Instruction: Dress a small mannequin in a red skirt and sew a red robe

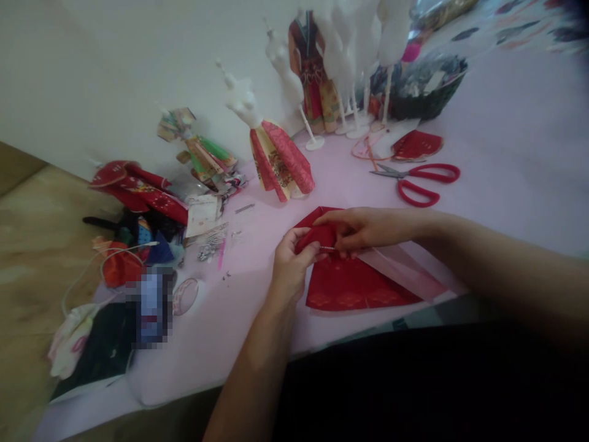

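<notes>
A small red garment (363, 285) with a pale pink panel (409, 270) along its right side lies on the table in front of me. My left hand (294, 255) pinches a folded edge of the red cloth between thumb and fingers. From the right, my right hand (356, 230) reaches over the top of the garment, its fingertips closed on the same fold, close to the left thumb. A thin row of white marks shows on the edge between the two hands. Whether a pin or needle is in the fingers is too small to tell.
Red-handled scissors (418, 178) lie beyond my right hand, near a red fabric piece (418, 145) and a dark basket (426, 92). Dressed and bare mini mannequins (242, 95) stand along the wall. At left are pins (211, 244), a tape roll (185, 296) and heaped cloth (122, 264).
</notes>
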`<state>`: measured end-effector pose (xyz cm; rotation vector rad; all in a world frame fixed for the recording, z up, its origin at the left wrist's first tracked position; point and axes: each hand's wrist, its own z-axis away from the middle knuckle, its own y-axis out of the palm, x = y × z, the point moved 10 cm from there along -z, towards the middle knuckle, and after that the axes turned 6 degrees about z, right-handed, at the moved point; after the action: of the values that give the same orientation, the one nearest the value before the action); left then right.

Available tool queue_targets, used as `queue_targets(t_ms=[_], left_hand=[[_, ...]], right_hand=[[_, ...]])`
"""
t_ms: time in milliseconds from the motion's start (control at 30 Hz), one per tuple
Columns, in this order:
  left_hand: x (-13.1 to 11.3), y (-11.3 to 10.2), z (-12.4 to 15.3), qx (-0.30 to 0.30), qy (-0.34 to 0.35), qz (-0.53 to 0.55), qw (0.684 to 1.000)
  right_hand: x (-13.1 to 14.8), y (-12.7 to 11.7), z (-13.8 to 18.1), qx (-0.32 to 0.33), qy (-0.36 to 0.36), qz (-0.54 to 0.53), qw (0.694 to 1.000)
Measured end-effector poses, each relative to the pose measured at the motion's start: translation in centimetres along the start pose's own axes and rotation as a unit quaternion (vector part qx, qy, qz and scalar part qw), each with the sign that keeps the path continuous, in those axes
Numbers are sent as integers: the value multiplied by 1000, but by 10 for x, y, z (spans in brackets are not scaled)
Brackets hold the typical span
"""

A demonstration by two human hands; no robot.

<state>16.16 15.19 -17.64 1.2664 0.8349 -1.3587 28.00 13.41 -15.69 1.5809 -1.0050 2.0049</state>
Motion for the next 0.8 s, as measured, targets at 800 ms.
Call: queue_targets(t_ms=[800], left_hand=[[-8,-6,-2,-12,66,-45,997]], right_hand=[[-1,-6,4,-23,29,-36,999]])
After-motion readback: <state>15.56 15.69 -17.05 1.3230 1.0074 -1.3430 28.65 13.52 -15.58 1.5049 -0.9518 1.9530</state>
